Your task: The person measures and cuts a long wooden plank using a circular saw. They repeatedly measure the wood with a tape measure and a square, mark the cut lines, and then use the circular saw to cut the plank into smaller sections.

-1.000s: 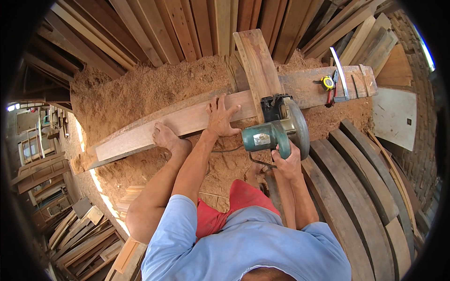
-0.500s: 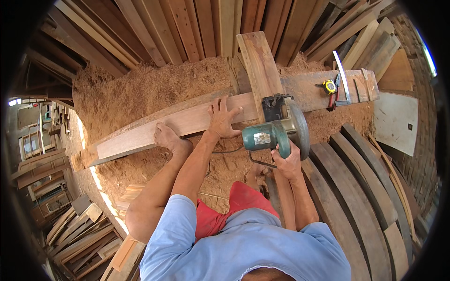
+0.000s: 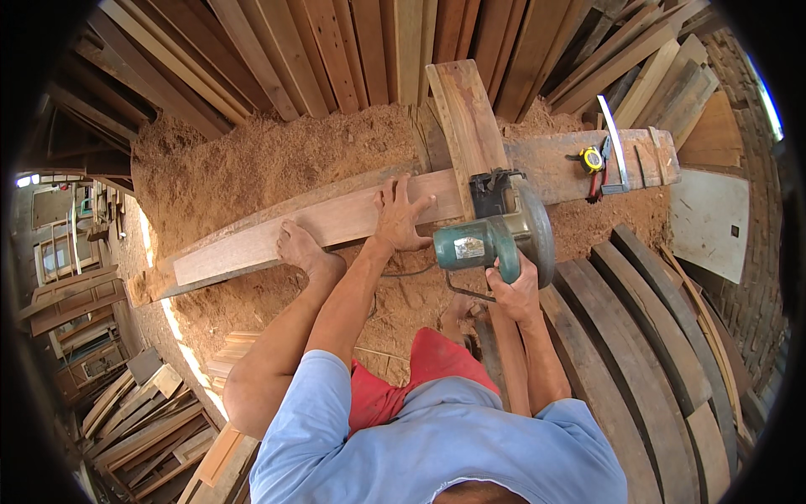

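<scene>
Along the far side, a row of long timbers (image 3: 327, 59), lined up beside a floor deep in sawdust (image 3: 269, 168). To the right, a group of curved boards (image 3: 617, 370), side by side. Across the middle, a long thick plank (image 3: 554, 164), with a pale board (image 3: 327, 220) laid on its left stretch, under a bare foot (image 3: 302, 245). Over the pale board's right end, a shorter crosswise board (image 3: 470, 122), reaching down to the black base of a green power saw (image 3: 466, 244). Blade hidden by the guard; impossible to tell whether spinning. Possibly at risk of kicking or wandering, should the blade bind or the boards slip under uneven pressure; most worrying for the bare skin so near. Also perhaps liable to snag on the cord (image 3: 407, 272) lying close by. At the left hand (image 3: 400, 212), fingers spread wide and pressed flat on the pale board, gripping nothing, thumb just beside the saw's motor. At the right hand (image 3: 515, 291), fingers curled around the saw's rear handle; trigger out of sight. Farther right on the thick plank, a metal square (image 3: 615, 147), red-handled pliers (image 3: 594, 186) and a yellow tape measure (image 3: 591, 158).
</scene>
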`<state>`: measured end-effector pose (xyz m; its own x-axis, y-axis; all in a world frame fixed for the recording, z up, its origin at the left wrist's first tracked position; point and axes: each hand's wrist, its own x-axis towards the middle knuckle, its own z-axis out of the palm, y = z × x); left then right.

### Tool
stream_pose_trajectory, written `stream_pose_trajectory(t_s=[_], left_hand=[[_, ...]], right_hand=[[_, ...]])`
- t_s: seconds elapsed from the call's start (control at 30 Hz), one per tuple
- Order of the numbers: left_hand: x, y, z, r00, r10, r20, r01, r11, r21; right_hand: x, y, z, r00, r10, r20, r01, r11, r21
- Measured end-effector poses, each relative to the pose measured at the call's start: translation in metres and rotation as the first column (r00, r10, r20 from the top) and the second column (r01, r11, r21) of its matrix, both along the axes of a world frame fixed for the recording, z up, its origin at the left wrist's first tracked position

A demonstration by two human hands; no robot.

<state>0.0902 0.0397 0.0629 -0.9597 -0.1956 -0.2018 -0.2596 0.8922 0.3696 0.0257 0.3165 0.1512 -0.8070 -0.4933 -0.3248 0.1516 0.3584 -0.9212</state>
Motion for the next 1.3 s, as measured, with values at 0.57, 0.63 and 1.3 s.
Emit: stream_pose_trajectory(t_s=[0.57,0.63,1.3], left_hand=[[-0.002,0.002,0.008,0.998,0.0,0.063,0.0,1.0,0.004],[-0.002,0.001,0.007,0.998,0.0,0.056,0.0,1.0,0.009],[0.001,0.0,0.0,1.0,-0.014,-0.001,0.014,1.0,-0.008]], right_hand=[[-0.008,-0.007,0.0,1.0,0.01,-0.014,-0.01,1.0,0.0],[-0.009,-0.008,0.0,1.0,0.018,-0.015,-0.018,1.0,-0.001],[-0.018,-0.019,0.002,1.0,0.018,-0.018,-0.018,1.0,0.008]])
